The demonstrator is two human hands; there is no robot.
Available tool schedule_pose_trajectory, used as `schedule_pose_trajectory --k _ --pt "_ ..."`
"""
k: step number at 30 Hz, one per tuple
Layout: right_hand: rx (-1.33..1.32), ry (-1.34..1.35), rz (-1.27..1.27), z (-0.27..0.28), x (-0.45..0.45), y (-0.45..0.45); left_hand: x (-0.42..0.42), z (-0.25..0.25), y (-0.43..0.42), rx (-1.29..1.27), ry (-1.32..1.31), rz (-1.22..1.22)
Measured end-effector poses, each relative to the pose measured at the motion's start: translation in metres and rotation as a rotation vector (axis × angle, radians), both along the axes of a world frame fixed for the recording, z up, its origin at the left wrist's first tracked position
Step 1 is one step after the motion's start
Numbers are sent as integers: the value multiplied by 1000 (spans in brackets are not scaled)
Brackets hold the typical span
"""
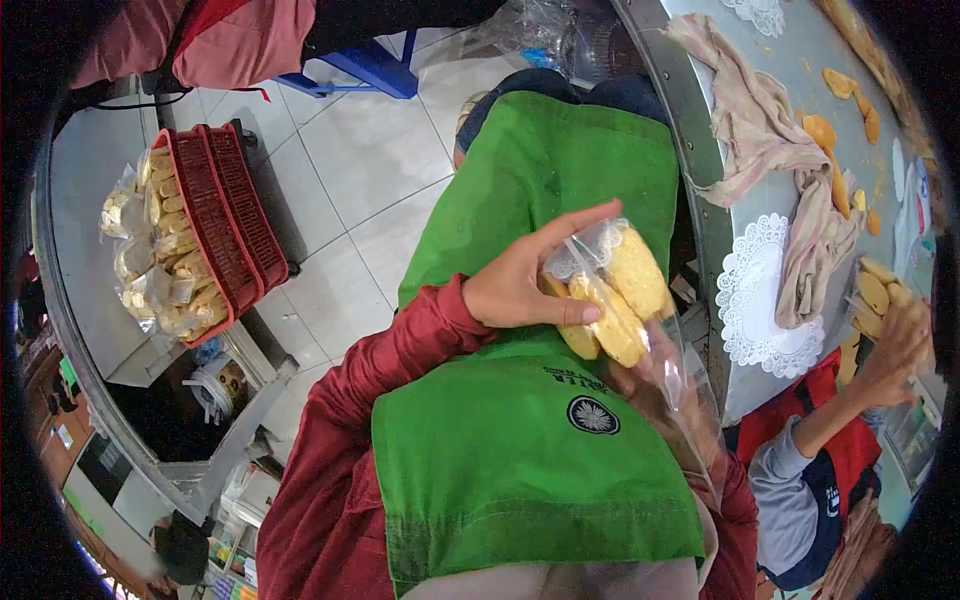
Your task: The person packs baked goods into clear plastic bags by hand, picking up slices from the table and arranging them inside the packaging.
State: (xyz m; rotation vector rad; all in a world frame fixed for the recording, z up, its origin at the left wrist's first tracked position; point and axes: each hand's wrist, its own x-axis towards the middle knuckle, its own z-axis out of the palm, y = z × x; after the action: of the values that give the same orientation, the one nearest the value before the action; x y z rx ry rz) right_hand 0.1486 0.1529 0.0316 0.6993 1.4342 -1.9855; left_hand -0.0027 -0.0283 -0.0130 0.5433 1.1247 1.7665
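Note:
My left hand (pixel 515 280) grips a clear plastic bag (pixel 600 245) from the side, thumb across its front and index finger stretched along its end. Several yellow, oval baked pieces (pixel 618 330) are packed at that end. The bag's long loose end trails toward my body. Behind that clear film, my right hand (pixel 660 375) holds the bag from beneath, its fingers partly blurred by the plastic. Under both hands lies my green apron (pixel 480 460) with a round dark emblem.
Left, a red crate (pixel 225 215) holds several filled bags (pixel 165 240). On the right, a metal table (pixel 745 385) bears a crumpled cloth (pixel 755 120), a white doily (pixel 760 300) and loose orange pieces (pixel 820 130). A co-worker's hand (pixel 895 360) holds another bag. A blue stool (pixel 375 70) stands ahead.

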Motion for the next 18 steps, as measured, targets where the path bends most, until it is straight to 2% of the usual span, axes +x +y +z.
schedule_pose_trajectory --k 3,8,18 --pt "221 -178 94 -13 18 6 6 -4 7 66 8 70" --pt "-216 -226 -200 -14 12 2 4 -5 7 65 -43 45" --pt "-375 -156 -251 0 -9 -5 -1 -2 6 48 -124 12"
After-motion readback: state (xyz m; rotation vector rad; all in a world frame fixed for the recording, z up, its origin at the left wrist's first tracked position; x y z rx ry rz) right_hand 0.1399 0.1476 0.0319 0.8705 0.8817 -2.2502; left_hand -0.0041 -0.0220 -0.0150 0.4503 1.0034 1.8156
